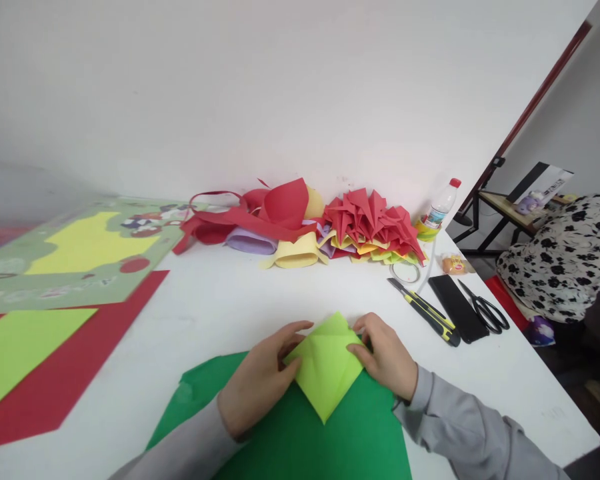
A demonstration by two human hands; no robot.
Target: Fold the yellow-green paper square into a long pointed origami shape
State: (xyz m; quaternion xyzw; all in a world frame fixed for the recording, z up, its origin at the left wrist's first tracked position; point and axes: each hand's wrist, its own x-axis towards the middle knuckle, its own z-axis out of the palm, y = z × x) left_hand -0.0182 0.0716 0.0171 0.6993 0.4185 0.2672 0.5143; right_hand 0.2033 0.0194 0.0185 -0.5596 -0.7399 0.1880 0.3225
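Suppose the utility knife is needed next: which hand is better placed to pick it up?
Probably the right hand: the utility knife lies on that side, nearer to it; the left hand would have to reach across. Both hands touch the folded lime paper, so the right would leave it first.

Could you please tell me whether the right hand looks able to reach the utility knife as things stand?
Probably yes: nothing visible lies between the right hand and the utility knife, though it would likely have to release the lime paper.
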